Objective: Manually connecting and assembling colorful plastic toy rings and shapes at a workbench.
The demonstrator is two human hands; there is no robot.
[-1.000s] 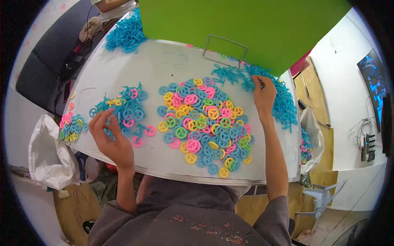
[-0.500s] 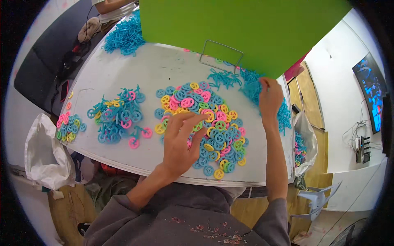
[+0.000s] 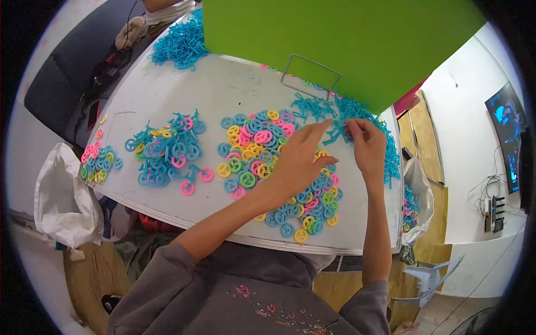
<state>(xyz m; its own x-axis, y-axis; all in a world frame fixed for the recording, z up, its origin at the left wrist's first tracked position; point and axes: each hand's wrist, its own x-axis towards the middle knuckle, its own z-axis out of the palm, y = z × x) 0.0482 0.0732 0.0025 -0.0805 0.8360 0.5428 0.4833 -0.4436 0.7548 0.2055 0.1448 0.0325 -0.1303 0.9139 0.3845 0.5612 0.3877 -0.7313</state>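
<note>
My right hand (image 3: 367,146) is over the right end of the white table, fingertips pinched on a small blue plastic stick piece (image 3: 336,133). Facing it, my left hand (image 3: 301,162) reaches over a pile of small plastic wheels (image 3: 262,137) in blue, pink, yellow and green. Its thumb stands apart from the forefinger, and I see nothing between them. The forefinger's tip comes close to the blue piece. Loose blue stick pieces (image 3: 310,106) lie just beyond, and more of them heap up (image 3: 385,151) beside my right hand.
At left is a pile of wheels joined to blue sticks (image 3: 170,151), with loose wheels (image 3: 100,163) at the table's edge. Another blue heap (image 3: 181,42) lies far left. A green board (image 3: 335,44) with a wire stand (image 3: 310,75) rises behind. White sacks (image 3: 61,190) hang at both sides.
My left hand has moved right and away from me, from the wheel pile toward my right hand, its fingers spreading. The right hand has brought a blue stick piece slightly nearer and leftward.
</note>
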